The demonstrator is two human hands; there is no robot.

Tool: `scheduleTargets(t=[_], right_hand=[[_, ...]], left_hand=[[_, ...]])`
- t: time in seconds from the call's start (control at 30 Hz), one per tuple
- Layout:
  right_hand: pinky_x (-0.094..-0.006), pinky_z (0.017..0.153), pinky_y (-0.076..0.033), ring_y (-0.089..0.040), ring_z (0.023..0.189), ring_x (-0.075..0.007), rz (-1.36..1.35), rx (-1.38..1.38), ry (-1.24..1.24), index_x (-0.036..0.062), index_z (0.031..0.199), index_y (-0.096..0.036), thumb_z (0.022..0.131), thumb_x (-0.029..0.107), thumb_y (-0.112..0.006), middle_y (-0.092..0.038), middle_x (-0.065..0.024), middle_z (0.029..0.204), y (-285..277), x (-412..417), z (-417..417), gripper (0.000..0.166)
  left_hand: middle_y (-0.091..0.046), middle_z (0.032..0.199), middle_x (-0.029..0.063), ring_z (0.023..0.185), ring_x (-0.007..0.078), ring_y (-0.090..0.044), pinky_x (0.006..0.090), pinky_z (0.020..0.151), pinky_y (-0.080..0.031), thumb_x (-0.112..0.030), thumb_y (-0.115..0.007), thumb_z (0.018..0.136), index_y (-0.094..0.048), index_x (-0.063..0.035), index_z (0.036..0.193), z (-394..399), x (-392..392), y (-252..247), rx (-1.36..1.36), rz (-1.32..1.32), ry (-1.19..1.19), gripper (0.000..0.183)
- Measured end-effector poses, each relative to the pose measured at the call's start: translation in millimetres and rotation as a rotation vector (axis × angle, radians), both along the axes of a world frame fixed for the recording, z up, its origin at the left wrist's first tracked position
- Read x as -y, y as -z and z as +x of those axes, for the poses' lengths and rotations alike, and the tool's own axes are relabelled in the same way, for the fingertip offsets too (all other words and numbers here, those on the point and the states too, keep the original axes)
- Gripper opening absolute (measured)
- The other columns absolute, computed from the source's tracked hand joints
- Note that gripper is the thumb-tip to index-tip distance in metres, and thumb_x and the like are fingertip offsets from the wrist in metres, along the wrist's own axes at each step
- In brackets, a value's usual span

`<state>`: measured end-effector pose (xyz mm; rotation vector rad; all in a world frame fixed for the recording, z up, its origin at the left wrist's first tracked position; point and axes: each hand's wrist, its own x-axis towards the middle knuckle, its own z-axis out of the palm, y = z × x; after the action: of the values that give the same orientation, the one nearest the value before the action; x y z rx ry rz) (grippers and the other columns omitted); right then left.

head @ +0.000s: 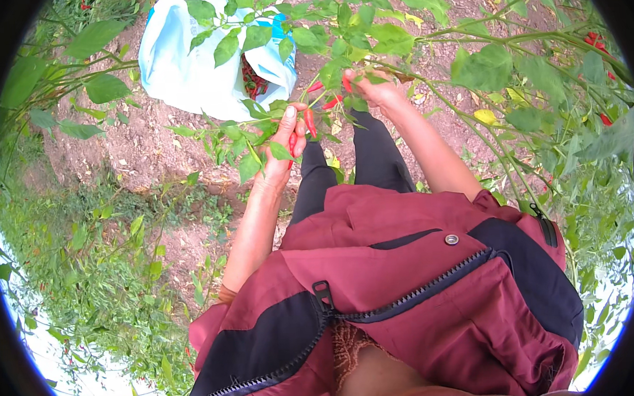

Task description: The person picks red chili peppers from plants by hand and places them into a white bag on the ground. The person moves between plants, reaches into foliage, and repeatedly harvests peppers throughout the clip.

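My left hand [284, 143] is closed around several red chili peppers [293, 142], with leaves of the plant around its fingers. Beside its thumb hangs another red chili pepper [310, 123]. Up and to the right, my right hand [377, 90] pinches a red chili pepper [347, 84] at the foliage, its fingertips partly behind leaves. Between both hands, more red peppers [332, 102] sit on thin green stems. Just beyond my left hand stands a white and blue plastic bag [184, 71]; red chili peppers [253, 79] show inside its opening.
A leafy chili branch [506, 41] reaches in from the right, over the bag and close to my right hand. Another leafy plant [97, 75] leans in at the left. Bare soil [134, 153] with dry leaves lies underfoot, and dense chili plants [86, 250] grow on both sides.
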<state>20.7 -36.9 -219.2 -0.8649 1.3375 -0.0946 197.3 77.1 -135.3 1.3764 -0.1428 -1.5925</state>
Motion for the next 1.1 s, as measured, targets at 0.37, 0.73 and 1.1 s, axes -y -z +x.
scheduleTargets(t=[0.37,0.73,1.1], right_hand=[[-0.0253,0.058,-0.040,-0.052,0.061,-0.0120,-0.412,-0.454,-0.097,0.0039,0.066,-0.062,0.072,0.023,-0.051,-0.055,-0.0031,0.061,49,1,-36,0.023],[-0.0251,0.054,-0.038,-0.048,0.057,-0.0100,-0.637,-0.184,0.011,0.0007,0.068,-0.057,0.075,0.018,-0.048,-0.051,-0.0060,0.058,-24,-15,-49,0.021],[-0.0167,0.039,-0.028,-0.038,0.050,-0.0056,0.314,0.515,0.607,0.0072,0.084,-0.051,0.086,0.028,-0.047,-0.033,0.0055,0.055,-57,-39,-38,0.021]], left_hand=[[-0.042,0.057,-0.0025,0.040,0.0030,-0.031,0.0165,0.036,-0.022,-0.027,-0.046,0.087,-0.053,-0.0024,0.092,8,14,-7,0.054,-0.071,-0.057,0.026],[-0.044,0.057,-0.0007,0.041,0.0043,-0.033,0.0166,0.036,-0.024,-0.028,-0.049,0.086,-0.054,-0.0015,0.090,-5,24,-4,-0.012,-0.091,0.022,0.027],[-0.046,0.058,-0.0005,0.040,0.0044,-0.035,0.0170,0.035,-0.025,-0.027,-0.049,0.086,-0.054,-0.0032,0.090,20,31,7,-0.132,-0.120,-0.060,0.024]])
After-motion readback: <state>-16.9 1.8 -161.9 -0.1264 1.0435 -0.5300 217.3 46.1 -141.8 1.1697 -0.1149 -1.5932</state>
